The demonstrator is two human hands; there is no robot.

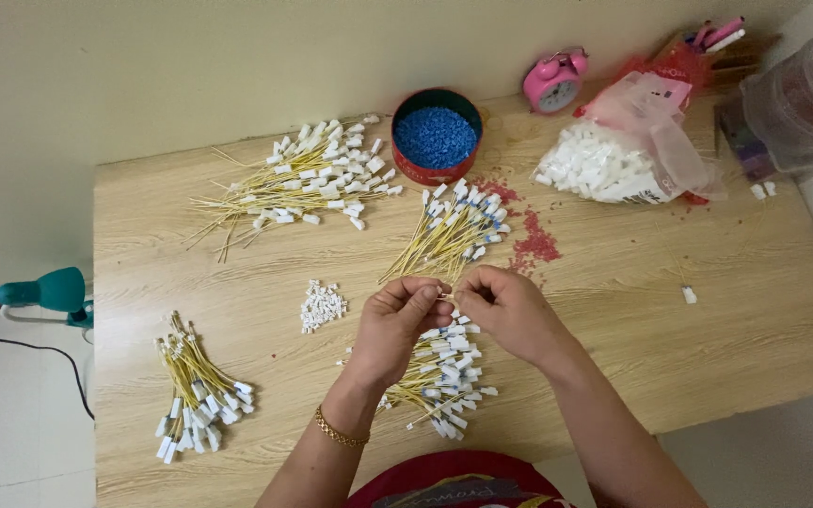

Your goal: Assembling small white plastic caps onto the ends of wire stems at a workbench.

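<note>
**Yellow sticks and white caps, both hands pinched together at table centre**

Yellow stick, thin, is pinched between the two hands above the middle of the wooden table point(708, 357). Left hand point(397, 325): fingers curled nearly closed, thumb and forefinger nipping something small at the tip; too small to tell whether it is a cap or the stick end. Right hand point(510, 310): likewise closed to a pinch, fingertips meeting the left's, so the grip point sits between both thumbs. Judged: a close two-handed pinch suits a part this fine.

Directly under the hands lies a pile of capped sticks point(439, 376), white and blue ends fanned toward the body. Just left, a small heap of loose white caps point(322, 306), within easy reach. Beyond the hands, a second bundle point(449, 230), then a red tin of blue pellets point(437, 136). Far left, another bundle point(195, 390); upper left, a wide spread of sticks point(303, 179). Upper right, a plastic bag of white caps point(613, 160) and a pink alarm clock point(554, 80).
</note>
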